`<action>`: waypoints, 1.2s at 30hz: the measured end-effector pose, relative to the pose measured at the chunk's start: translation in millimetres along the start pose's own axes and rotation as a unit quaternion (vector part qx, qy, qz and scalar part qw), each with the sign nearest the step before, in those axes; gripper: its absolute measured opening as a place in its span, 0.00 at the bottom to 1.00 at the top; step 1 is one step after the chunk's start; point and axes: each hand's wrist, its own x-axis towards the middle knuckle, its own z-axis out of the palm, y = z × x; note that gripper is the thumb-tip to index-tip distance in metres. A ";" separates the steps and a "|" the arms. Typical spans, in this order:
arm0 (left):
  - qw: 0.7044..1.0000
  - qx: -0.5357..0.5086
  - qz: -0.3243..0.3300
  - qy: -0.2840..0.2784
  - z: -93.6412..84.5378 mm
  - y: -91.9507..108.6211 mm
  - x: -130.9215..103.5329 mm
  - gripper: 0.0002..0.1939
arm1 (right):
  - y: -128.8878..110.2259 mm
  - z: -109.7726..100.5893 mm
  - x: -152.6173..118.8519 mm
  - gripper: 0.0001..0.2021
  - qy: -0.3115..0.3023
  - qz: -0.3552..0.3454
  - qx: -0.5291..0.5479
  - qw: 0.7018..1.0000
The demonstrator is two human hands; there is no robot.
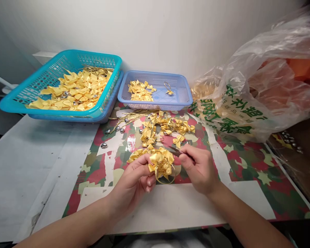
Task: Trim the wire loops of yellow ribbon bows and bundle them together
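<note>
My left hand (135, 177) is closed on a bunch of yellow satin bows (161, 160), with gold wire loops hanging from it. In my right hand (200, 168) is a slim dark metal tool (173, 150), its tip pointing left close to the bunch; my fingers cover most of it, so its kind is unclear. Just beyond it lies a single bow (178, 140). A heap of bows with gold wires (148, 132) curves across the table behind both hands. Silver bells (103, 145) are scattered to the left, near a bundle of gold wire ties (129, 117).
A turquoise basket (5, 103) full of bows stands back left, stacked on a blue one. Beside it, a smaller blue basket (155, 106) holds bows and one wire loop. A clear plastic bag with green print (237, 106) bulges over the right. The wall rises behind.
</note>
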 end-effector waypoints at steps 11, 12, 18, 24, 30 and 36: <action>0.999 0.026 0.019 0.006 3.4 0.6 -2.4 0.10 | -11.9 9.4 -6.1 0.21 -0.116 0.120 0.466 0.869; 0.999 0.025 0.020 0.002 3.3 0.3 -2.4 0.10 | -12.9 9.3 -5.8 0.20 -0.118 0.127 0.480 0.860; 0.998 0.057 0.028 -0.002 1.5 -2.3 -0.4 0.14 | -11.8 10.2 -5.9 0.22 -0.133 0.093 0.471 0.867; 0.999 0.037 0.030 0.013 1.5 0.1 -1.3 0.15 | 7.6 -7.9 3.4 0.24 -0.001 0.042 0.195 0.980; 0.999 0.021 0.030 0.026 2.2 3.2 -2.7 0.17 | 8.4 -25.0 14.3 0.22 -0.105 -0.161 -0.089 0.977; 0.999 0.025 0.032 0.021 1.6 1.3 -1.6 0.17 | 3.5 -4.2 5.5 0.22 -0.030 -0.228 -0.136 0.964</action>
